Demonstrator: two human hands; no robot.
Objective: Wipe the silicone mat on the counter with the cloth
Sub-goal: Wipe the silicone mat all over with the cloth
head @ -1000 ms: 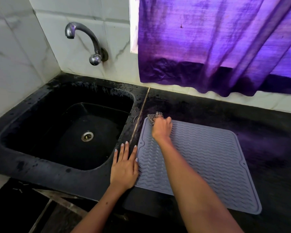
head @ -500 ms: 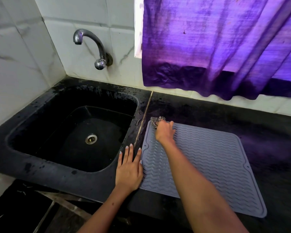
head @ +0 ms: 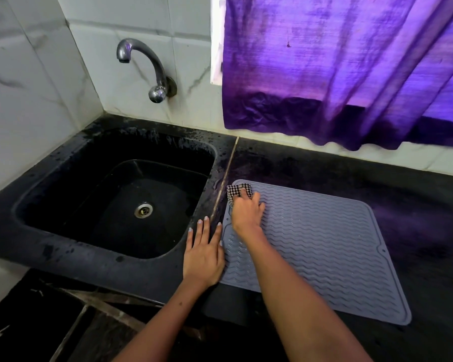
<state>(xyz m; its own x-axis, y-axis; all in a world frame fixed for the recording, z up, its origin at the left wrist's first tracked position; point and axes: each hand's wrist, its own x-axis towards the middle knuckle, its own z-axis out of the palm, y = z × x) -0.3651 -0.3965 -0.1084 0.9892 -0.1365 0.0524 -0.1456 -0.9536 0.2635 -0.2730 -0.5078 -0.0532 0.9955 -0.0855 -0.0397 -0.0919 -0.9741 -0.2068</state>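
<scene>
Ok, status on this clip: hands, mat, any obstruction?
Right hand gripping checked cloth at mat far-left corner. Left hand flat on counter beside it. Nothing blocking.

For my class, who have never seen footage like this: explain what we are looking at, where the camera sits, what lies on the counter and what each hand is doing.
There is no machine here; a person wears a camera on the head, looking down at their own arms. A grey silicone mat with wavy ridges lies on the black counter, beside a black sink under a wall tap. The right hand holds a checked cloth at the mat's far left corner. The left hand rests flat at the mat's left edge. A purple curtain hangs behind.
</scene>
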